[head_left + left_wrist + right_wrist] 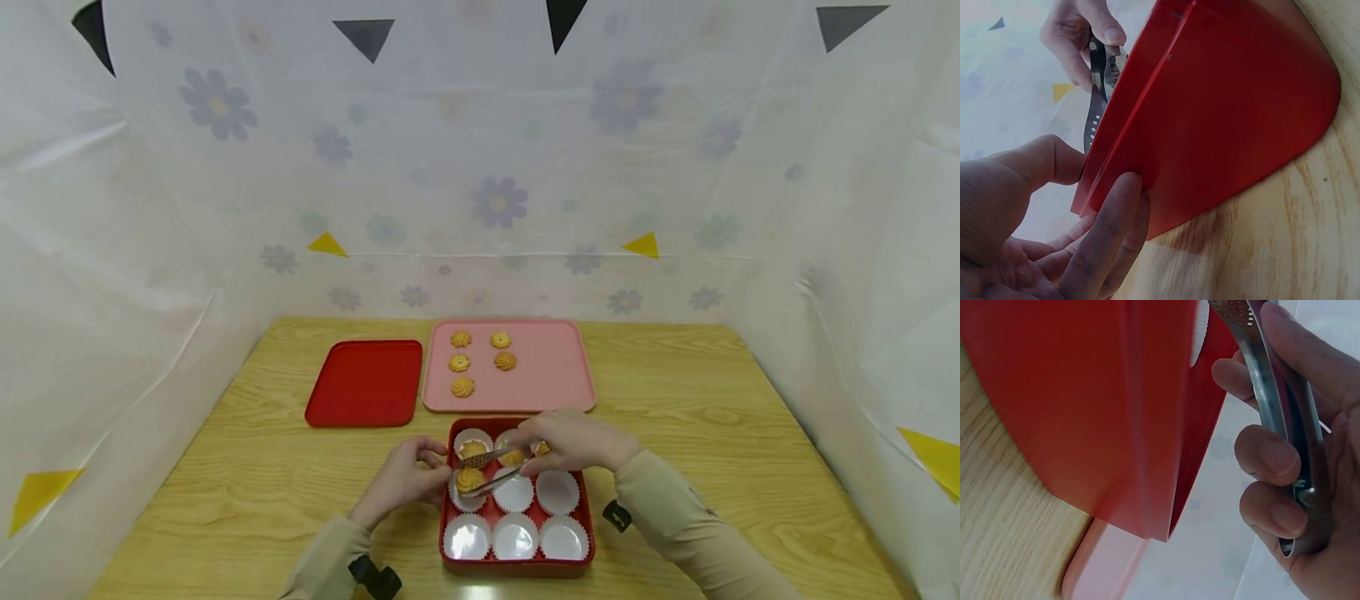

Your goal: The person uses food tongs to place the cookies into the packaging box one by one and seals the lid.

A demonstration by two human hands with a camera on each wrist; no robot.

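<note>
My right hand (573, 442) grips metal tongs (1266, 394), its fingers curled round the handle in the right wrist view. In the head view the tongs' tips stand on either side of a swirled cookie (470, 481) at the middle-left paper cup of a red box (517, 568). Whether the tips still squeeze the cookie I cannot tell. My left hand (408, 477) holds the box's left rim; the left wrist view has the thumb at the rim and a finger against the outer wall. More cookies (472, 450) sit in the back row of cups, partly hidden by the right hand and tongs.
Behind the box lies a pink tray (551, 367) with several cookies (462, 387) on its left half. A red tray (365, 383) is to the left of it. White paper cups (514, 537) line the box's front row. Everything stands on a wooden table (697, 417).
</note>
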